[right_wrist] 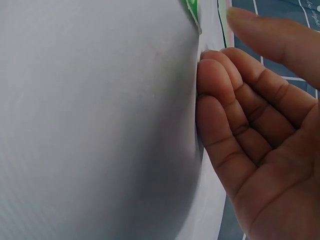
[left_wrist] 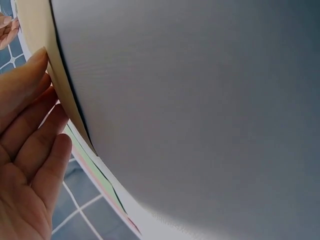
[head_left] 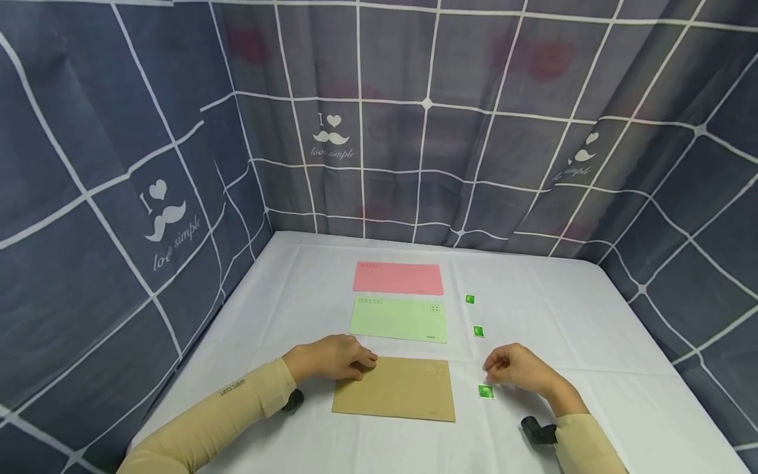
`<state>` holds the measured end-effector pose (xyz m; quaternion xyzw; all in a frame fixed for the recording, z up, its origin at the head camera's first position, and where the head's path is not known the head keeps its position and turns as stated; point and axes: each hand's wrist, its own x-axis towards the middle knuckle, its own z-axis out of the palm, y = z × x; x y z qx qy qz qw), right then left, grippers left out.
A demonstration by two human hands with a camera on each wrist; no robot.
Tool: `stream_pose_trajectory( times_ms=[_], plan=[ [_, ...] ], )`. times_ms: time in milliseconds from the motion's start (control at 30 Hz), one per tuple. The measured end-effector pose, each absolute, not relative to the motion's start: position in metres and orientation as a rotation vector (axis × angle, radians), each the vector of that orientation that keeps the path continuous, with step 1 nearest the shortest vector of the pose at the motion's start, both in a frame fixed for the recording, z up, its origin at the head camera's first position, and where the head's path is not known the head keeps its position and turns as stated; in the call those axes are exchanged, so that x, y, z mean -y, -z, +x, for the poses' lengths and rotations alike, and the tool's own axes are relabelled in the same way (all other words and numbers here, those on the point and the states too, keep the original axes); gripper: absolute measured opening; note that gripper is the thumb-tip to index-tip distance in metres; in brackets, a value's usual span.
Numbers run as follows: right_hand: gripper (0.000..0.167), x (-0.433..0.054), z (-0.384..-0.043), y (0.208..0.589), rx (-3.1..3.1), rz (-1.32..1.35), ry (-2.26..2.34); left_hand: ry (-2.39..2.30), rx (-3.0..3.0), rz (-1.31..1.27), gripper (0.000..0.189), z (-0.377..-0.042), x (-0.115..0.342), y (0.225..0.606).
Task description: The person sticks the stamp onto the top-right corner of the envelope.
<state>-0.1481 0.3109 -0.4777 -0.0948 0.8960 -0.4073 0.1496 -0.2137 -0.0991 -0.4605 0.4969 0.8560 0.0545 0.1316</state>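
A brown envelope (head_left: 393, 392) lies nearest on the white table. My left hand (head_left: 340, 357) rests at its upper left corner; in the left wrist view the thumb and fingers touch the envelope edge (left_wrist: 57, 70). Just right of the envelope lies a green stamp (head_left: 485, 392) with a white border. Right above that stamp is my right hand (head_left: 518, 368), its fingers loosely bent and nothing seen between them. In the right wrist view the fingertips (right_wrist: 212, 80) are low at the tablecloth, thumb apart, with the stamp (right_wrist: 192, 10) partly showing at the top.
Beyond the brown envelope lie a light green envelope (head_left: 398, 319) and a pink envelope (head_left: 398, 278). Two more green stamps, a middle stamp (head_left: 478, 331) and a far stamp (head_left: 470, 299), sit to their right. Dark checked curtains (head_left: 391, 138) enclose the table (head_left: 551, 296).
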Motion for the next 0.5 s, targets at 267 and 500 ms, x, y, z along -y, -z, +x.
stream_pose_trajectory(
  times_ms=[267,500],
  plan=[
    [0.017,-0.3073,-0.1426,0.4782,-2.570,-0.260,1.163,-0.165,-2.470,1.427,0.038,-0.2109,0.0998,0.4635],
    [0.016,-0.3089,-0.1453,0.4768,-2.610,-0.297,1.122,-0.171,-2.480,1.440,0.038,-0.2160,0.0985,0.4624]
  ],
)
